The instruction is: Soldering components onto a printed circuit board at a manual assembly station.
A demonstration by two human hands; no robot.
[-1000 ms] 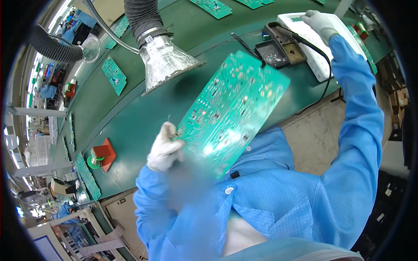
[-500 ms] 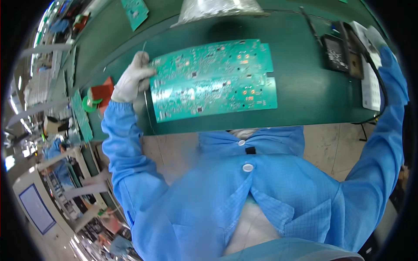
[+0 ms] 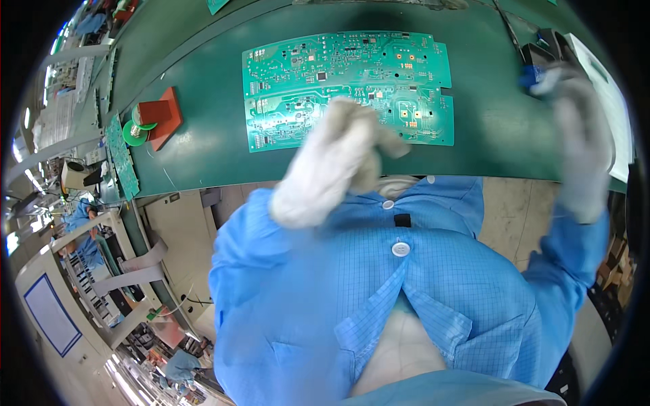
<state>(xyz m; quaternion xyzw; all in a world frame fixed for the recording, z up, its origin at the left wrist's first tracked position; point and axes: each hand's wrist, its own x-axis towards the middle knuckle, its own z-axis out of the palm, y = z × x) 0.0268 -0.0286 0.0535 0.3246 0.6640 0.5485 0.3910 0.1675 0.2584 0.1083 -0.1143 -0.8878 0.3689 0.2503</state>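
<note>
Flat on the green bench lies a green circuit board [image 3: 352,78], two similar halves joined along their long side. My left hand [image 3: 332,159], in a white glove, hovers over its near edge and hides part of the lower half. Its fingers are curled; whether they hold something thin does not show. My right hand [image 3: 582,142], also gloved, is smeared by motion at the bench's right side. Close by its fingertips is a small blue and white thing [image 3: 535,78], too blurred to name; I cannot tell whether the hand holds it.
Left of the board stand a red-brown block-shaped holder [image 3: 166,118] and a green spool [image 3: 135,133]. Another circuit board [image 3: 122,159] lies at the left edge. A dark device [image 3: 542,51] and a white panel [image 3: 599,101] are at the right. A dark rod [image 3: 508,30] lies at the back.
My left hand has left the board's left edge and moved right, over its near side. My right hand has drawn back toward me from the far right. The board appears farther up in view.
</note>
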